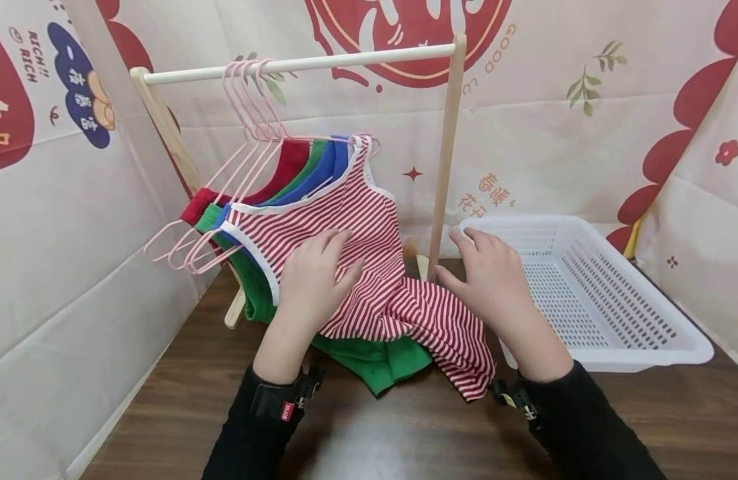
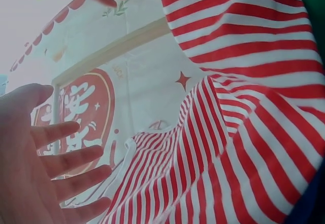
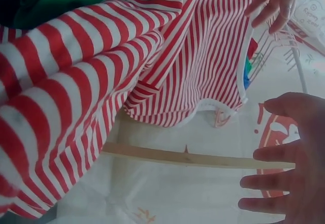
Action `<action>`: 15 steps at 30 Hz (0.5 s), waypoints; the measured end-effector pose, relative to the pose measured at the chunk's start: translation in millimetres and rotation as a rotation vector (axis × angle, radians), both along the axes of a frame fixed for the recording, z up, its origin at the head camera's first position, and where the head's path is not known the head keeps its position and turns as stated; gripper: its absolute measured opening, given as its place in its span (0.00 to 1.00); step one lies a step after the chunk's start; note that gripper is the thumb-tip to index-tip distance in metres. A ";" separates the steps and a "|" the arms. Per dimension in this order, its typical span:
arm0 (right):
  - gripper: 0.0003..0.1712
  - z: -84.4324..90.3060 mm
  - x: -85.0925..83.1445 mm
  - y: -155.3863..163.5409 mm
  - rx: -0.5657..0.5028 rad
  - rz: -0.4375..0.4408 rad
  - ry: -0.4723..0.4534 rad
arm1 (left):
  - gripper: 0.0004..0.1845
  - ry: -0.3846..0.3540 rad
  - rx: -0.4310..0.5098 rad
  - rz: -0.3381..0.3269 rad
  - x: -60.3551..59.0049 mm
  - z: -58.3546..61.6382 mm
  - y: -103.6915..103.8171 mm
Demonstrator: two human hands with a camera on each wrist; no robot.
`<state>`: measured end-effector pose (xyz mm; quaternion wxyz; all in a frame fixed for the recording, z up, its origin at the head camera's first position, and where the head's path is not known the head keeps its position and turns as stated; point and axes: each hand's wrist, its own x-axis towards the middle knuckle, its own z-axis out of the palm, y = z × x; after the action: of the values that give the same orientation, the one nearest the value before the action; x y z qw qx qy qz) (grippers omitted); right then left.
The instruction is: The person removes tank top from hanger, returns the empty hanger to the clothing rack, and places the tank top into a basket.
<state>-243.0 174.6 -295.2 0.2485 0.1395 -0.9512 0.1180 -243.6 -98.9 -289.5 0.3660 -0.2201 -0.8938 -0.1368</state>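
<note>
A red-and-white striped tank top [image 1: 375, 267] hangs from a pink hanger [image 1: 249, 153] on a wooden rack [image 1: 297, 64], and its hem spills onto the table. My left hand [image 1: 335, 257] lies flat on the top's front with its fingers straight. In the left wrist view those fingers [image 2: 61, 155] are spread beside the striped cloth [image 2: 244, 132]. My right hand [image 1: 459, 257] is open and holds nothing, between the hem and the white basket [image 1: 615, 293]. Its thumb is close to the cloth; contact is unclear. The right wrist view shows spread fingers [image 3: 277, 181] beside the striped top [image 3: 76, 107].
Red, green and blue tops [image 1: 303, 173] hang behind the striped one, and a green hem [image 1: 375, 363] lies on the brown table [image 1: 405, 433]. The rack's right post [image 1: 445, 160] stands between my hands. Printed cloth walls [image 1: 555, 133] close in three sides.
</note>
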 end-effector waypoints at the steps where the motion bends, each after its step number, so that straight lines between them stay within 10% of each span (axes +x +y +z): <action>1: 0.38 -0.5 1.1 0.0 0.012 -0.004 0.003 | 0.26 0.007 0.002 -0.002 0.7 -0.8 -0.7; 15: 0.37 -7.1 2.2 1.8 0.081 0.015 0.019 | 0.25 0.138 -0.002 -0.016 0.4 -7.4 -14.8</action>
<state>-240.8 176.4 -302.3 0.2505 0.1579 -0.9518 0.0801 -243.2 -113.7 -297.0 0.4254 -0.2364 -0.8648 -0.1234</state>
